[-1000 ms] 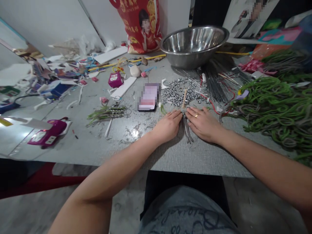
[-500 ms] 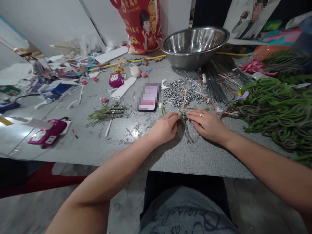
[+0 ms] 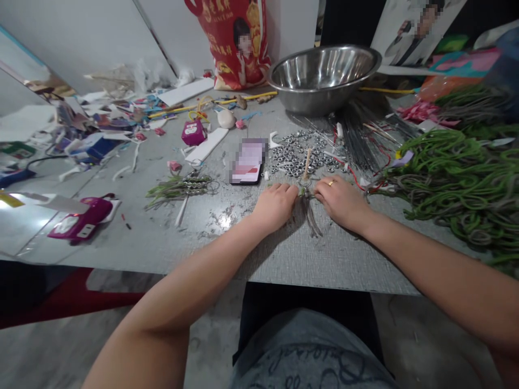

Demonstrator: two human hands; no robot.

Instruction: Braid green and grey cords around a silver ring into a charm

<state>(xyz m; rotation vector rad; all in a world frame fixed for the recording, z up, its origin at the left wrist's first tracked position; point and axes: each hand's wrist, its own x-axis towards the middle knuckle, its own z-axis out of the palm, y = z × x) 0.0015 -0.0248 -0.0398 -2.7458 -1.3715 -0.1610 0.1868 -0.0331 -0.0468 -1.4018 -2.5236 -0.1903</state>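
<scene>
At my far left, torn paper scraps (image 3: 109, 114) crowd the bench (image 3: 140, 246), whose grey top, crossed there by dark seams, throws back white light, with a pale wall (image 3: 101, 38) behind. A purple power strip (image 3: 83, 220) sits nearer me, and below the edge something red (image 3: 77, 297) shows above a mottled grey floor (image 3: 219, 329). Next lies a small green-and-grey bundle (image 3: 174, 189), then dark smudges and a phone (image 3: 248, 162), with a red bag (image 3: 223, 65) at the back. My left hand (image 3: 275, 205) rests on the textured top, its fingers (image 3: 286, 190) bent and close together beside the grey cords (image 3: 312, 221), which lie between my hands, tails toward me. A thin stick (image 3: 307, 163) and scattered metal rings (image 3: 294, 151) are just beyond. My right hand (image 3: 340, 202) curls its fingers together on the other side; I cannot tell whether either pinches the cords. Farther right are a steel bowl (image 3: 316, 100), thin wires (image 3: 360, 140), a poster (image 3: 389, 27) and a heap of green cord (image 3: 450, 183)
</scene>
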